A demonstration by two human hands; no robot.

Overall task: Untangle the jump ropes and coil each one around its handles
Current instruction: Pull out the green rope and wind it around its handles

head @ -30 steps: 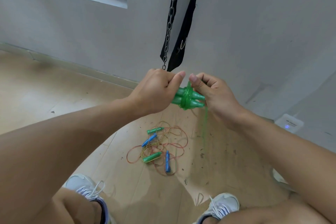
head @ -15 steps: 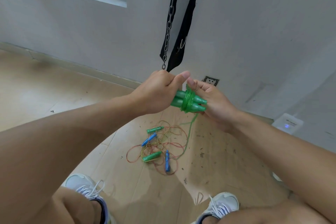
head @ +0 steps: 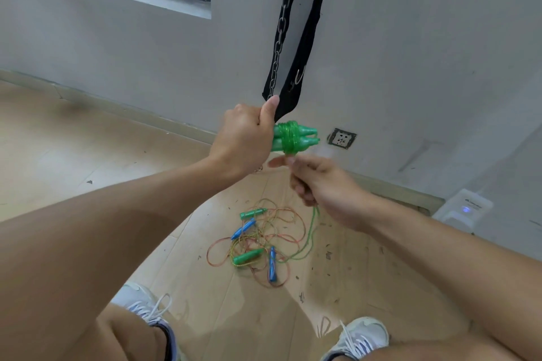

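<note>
Head view: I see both hands busy with one green rope.
Left hand [head: 243,138] grips paired green handles [head: 296,139]; right hand [head: 319,184] pinches green rope [head: 312,228] below them.

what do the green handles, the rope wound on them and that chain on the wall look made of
Green handles: likely moulded plastic, smooth and slightly glossy, with tapered tips.
Green rope: probably translucent PVC or vinyl cord, since light glints through the coils.
Chain: metal, seemingly steel, with dull grey oval links hanging beside a black strap.
</note>
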